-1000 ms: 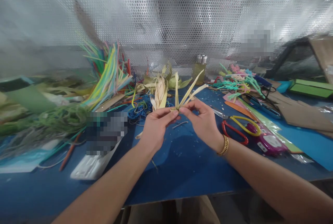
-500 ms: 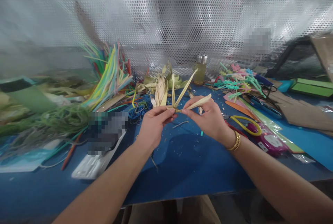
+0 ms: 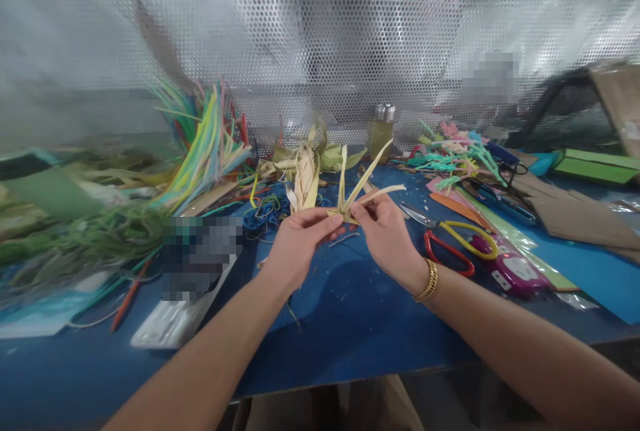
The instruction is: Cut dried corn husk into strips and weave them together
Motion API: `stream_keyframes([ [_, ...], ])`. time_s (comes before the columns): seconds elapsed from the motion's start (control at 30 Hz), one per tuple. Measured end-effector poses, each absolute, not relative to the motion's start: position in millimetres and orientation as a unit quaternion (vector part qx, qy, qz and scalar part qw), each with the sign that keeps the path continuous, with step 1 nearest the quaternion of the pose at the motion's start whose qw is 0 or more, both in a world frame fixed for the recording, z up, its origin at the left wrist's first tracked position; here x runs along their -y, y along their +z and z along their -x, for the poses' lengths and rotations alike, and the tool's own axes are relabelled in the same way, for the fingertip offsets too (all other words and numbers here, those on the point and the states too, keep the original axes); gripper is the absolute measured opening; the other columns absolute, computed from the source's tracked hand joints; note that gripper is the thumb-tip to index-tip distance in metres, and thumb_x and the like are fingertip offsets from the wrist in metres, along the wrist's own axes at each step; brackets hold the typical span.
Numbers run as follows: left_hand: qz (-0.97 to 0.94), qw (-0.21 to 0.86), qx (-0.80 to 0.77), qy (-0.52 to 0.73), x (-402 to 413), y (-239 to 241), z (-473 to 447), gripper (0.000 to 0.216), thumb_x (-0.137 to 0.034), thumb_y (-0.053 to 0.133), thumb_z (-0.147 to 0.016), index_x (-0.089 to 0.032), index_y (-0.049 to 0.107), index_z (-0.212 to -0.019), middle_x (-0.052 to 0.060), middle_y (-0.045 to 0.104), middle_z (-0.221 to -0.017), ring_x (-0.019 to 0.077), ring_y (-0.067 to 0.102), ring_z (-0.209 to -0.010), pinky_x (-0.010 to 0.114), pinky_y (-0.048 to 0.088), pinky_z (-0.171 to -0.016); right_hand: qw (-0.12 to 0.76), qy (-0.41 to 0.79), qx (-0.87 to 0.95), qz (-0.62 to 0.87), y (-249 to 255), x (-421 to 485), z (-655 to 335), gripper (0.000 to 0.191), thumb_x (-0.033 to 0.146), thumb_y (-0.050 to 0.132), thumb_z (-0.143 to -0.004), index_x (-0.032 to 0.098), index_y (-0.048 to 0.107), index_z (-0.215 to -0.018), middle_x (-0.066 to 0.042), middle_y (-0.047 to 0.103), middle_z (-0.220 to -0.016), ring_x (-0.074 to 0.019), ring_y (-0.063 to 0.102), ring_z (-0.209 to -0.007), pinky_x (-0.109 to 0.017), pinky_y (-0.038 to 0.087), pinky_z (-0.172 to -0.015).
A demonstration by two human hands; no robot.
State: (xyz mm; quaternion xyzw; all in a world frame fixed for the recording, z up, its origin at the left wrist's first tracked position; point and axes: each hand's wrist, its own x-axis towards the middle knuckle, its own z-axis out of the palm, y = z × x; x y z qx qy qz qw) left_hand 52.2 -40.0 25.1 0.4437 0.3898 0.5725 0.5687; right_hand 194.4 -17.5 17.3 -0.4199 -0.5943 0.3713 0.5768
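Several pale corn husk strips meet at a folded or woven base between my hands, above the blue table. My left hand pinches that base from the left, thumb on top. With thumb and fingers closed, my right hand grips the husk from the right, its thumb close to the left one. Two strips stand up and apart, while another points right over my right fingers. Just behind lies a bundle of dried corn husks. The exact weave at my fingertips is too small to make out.
Scissors with red and yellow handles lie right of my right hand, beside a purple case. Blue cord and colourful pipe cleaners are at left. A lidded bottle stands behind, before a perforated metal panel.
My right hand has moved left, closer to my left hand and the husk base. The strip it held out to the right now lies lower, and the scissors show more fully.
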Motion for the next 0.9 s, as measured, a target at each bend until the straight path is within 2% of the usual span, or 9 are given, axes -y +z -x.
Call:
stream_keyframes([
  [0.13,-0.471,0.521,-0.383,0.600,43,26,-56,0.016,-0.021,0.084,-0.062,-0.018,0.074,-0.074,0.000,0.070,-0.069,0.0120,0.064,-0.068,0.024,0.051,-0.070,0.586,0.373,0.582,0.423,19,22,-193,0.015,0.031,0.060,-0.085,0.021,0.050,-0.079,0.000,0.060,-0.071,-0.0134,0.062,-0.058,-0.031,0.051,-0.058],
  [0.27,-0.489,0.474,-0.393,0.618,46,26,-59,0.012,-0.024,0.081,-0.067,-0.018,0.074,-0.074,-0.001,0.070,-0.069,0.0114,0.063,-0.065,0.024,0.052,-0.069,0.590,0.353,0.583,0.433,20,25,-191,0.015,0.029,0.060,-0.084,0.021,0.049,-0.077,0.000,0.060,-0.068,-0.0136,0.062,-0.059,-0.030,0.049,-0.057],
  [0.47,-0.526,0.459,-0.378,0.608,45,24,-60,0.011,-0.026,0.079,-0.070,-0.019,0.075,-0.077,-0.001,0.070,-0.070,0.0118,0.062,-0.066,0.024,0.050,-0.068,0.605,0.287,0.601,0.436,21,32,-190,0.013,0.026,0.058,-0.085,0.023,0.047,-0.078,0.004,0.056,-0.056,-0.0126,0.057,-0.049,-0.029,0.046,-0.051],
  [0.57,-0.530,0.441,-0.396,0.606,44,22,-59,0.010,-0.026,0.079,-0.070,-0.018,0.074,-0.075,-0.001,0.068,-0.068,0.0114,0.060,-0.066,0.023,0.048,-0.066,0.607,0.280,0.605,0.433,21,33,-190,0.015,0.027,0.058,-0.085,0.023,0.046,-0.077,0.004,0.056,-0.056,-0.0118,0.055,-0.045,-0.028,0.045,-0.048],
  [0.77,-0.518,0.455,-0.416,0.593,44,22,-58,0.013,-0.027,0.075,-0.074,-0.016,0.072,-0.070,0.001,0.067,-0.064,0.0119,0.059,-0.064,0.024,0.046,-0.065,0.597,0.341,0.576,0.442,22,30,-188,0.016,0.027,0.060,-0.084,0.023,0.047,-0.075,0.004,0.057,-0.057,-0.0128,0.059,-0.049,-0.028,0.047,-0.049],
  [0.9,-0.501,0.478,-0.424,0.583,43,23,-55,0.014,-0.029,0.076,-0.072,-0.015,0.072,-0.071,0.001,0.066,-0.062,0.0116,0.058,-0.061,0.023,0.045,-0.061,0.584,0.413,0.565,0.412,21,25,-190,0.020,0.036,0.064,-0.082,0.021,0.050,-0.077,0.002,0.062,-0.067,-0.0120,0.060,-0.053,-0.027,0.049,-0.052],
])
